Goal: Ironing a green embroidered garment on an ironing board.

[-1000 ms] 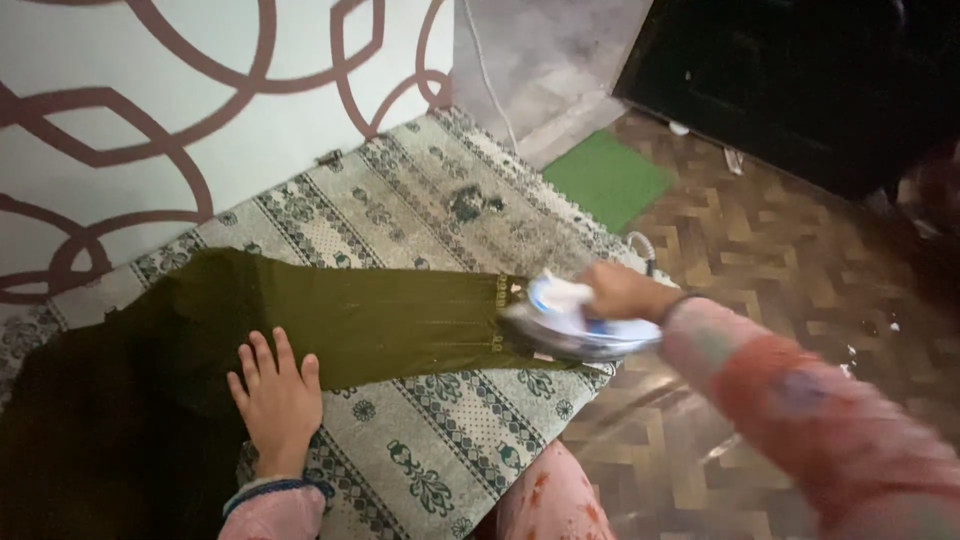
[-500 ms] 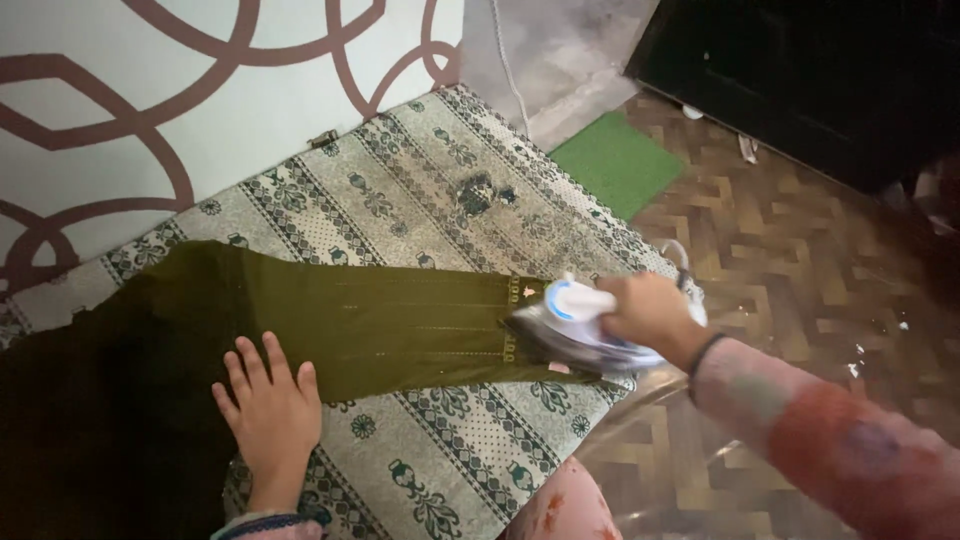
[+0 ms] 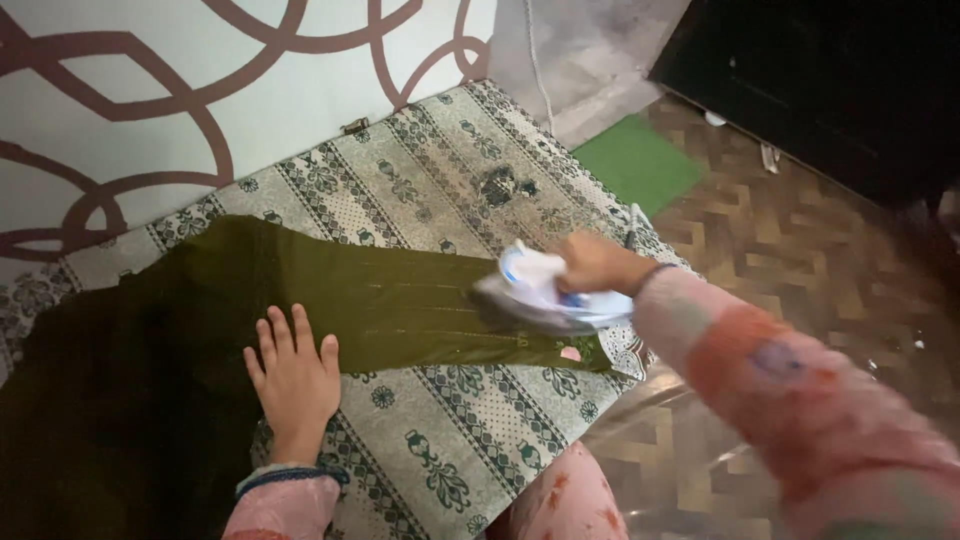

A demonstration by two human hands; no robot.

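A dark olive-green garment (image 3: 200, 320) lies spread over a patterned cloth-covered board (image 3: 420, 190). My left hand (image 3: 292, 375) rests flat on the garment's lower edge, fingers apart, pinning the cloth. My right hand (image 3: 598, 262) grips the handle of a white and blue iron (image 3: 545, 295), which sits on the narrow end of the garment near the board's right edge. The iron is blurred by motion.
A white wall panel (image 3: 150, 90) with maroon curved lines stands behind the board. A burn mark (image 3: 505, 186) shows on the cover. A green mat (image 3: 640, 160) lies on the herringbone wood floor (image 3: 800, 250), with dark furniture (image 3: 830, 70) at the upper right.
The iron in my right hand has slid left, further onto the garment from its end. My left hand stays pressed on the cloth.
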